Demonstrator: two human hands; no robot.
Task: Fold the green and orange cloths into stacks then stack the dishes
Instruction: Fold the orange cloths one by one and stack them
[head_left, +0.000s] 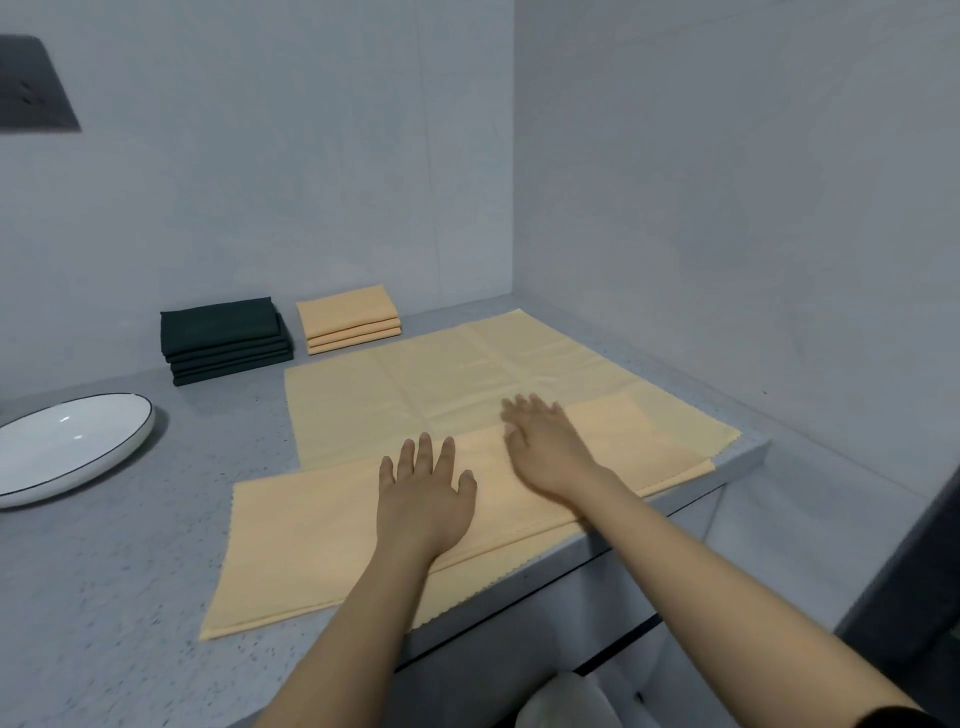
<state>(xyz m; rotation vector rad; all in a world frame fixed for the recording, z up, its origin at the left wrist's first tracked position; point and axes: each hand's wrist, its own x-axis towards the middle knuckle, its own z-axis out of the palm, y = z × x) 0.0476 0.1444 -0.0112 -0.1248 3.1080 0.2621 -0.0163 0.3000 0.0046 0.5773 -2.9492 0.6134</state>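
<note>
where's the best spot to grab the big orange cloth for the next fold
Probably the two ends of the near folded strip on the orange cloth, pinched from the front edge of the counter. That strip already lies doubled toward the person, so its corners lift as one layer. The left hand and right hand lie flat on it mid-span; each would slide outward to a corner.

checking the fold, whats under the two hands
Both the left hand and right hand lie flat on the folded-over flap of the orange cloth. The patches beneath the palms are covered.
</note>
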